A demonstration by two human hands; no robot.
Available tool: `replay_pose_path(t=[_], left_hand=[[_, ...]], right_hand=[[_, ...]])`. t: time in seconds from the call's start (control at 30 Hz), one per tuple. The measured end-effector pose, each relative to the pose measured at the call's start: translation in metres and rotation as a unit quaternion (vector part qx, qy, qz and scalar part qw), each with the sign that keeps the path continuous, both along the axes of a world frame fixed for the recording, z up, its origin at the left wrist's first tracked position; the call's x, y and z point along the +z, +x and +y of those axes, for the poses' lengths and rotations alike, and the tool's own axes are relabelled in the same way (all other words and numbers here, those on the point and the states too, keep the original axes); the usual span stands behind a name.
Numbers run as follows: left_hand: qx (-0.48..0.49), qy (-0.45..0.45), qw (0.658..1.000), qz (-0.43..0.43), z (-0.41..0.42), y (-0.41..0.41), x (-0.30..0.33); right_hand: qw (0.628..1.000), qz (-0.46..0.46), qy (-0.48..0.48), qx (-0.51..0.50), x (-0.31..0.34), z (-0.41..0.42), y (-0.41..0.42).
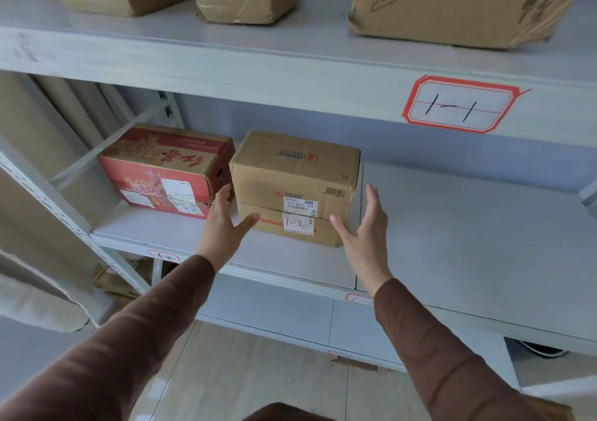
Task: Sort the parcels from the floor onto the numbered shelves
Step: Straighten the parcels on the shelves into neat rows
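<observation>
Both hands, left hand [223, 223] and right hand [365, 226], spread wide, empty, flanking brown parcel [294, 188] (marked 1-2); looks stiff, light; grip side faces.

both arms outstretched, brown sleeves; left hand [223, 226] and right hand [365, 226] spread wide, palms facing inward.

Worn on the head, looking forward and slightly down at a grey metal shelf [452, 233] from close range, near enough that both outstretched sleeves fill the lower part of the picture. Faces the shelf front almost squarely, with the handwritten label "1-1" [460, 105] on the beam above the shelf at upper right and pale floor tiles [258, 372] below it. Only one view, so nothing shared with another.
</observation>
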State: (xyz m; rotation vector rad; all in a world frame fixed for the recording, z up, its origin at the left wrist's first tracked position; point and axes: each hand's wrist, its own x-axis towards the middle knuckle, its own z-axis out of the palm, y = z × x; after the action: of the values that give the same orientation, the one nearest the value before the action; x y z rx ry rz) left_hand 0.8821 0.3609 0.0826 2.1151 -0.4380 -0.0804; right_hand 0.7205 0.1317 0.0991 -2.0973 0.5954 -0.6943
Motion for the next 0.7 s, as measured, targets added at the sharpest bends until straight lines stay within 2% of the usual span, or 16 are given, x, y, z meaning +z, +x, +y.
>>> replay_pose_path(t=[0.2,0.43,0.57,0.7], left_hand=[[-0.093,-0.006,0.983,-0.161,0.008,-0.069,0.093],[-0.179,-0.058,0.924,-0.333,0.02,-0.152,0.216],[-0.197,-0.081,0.904,-0.371,0.015,-0.164,0.269],[-0.209,-0.109,0.906,-0.352,-0.008,-0.154,0.31]], right_hand=[[0.987,-0.078,-0.14,0.029,0.073,0.036,-0.051],[0.958,-0.174,-0.218,0.06,0.178,0.084,-0.116],[0.937,-0.218,-0.269,0.049,0.231,0.082,-0.138],[0.935,-0.22,-0.276,0.023,0.274,0.053,-0.143]])
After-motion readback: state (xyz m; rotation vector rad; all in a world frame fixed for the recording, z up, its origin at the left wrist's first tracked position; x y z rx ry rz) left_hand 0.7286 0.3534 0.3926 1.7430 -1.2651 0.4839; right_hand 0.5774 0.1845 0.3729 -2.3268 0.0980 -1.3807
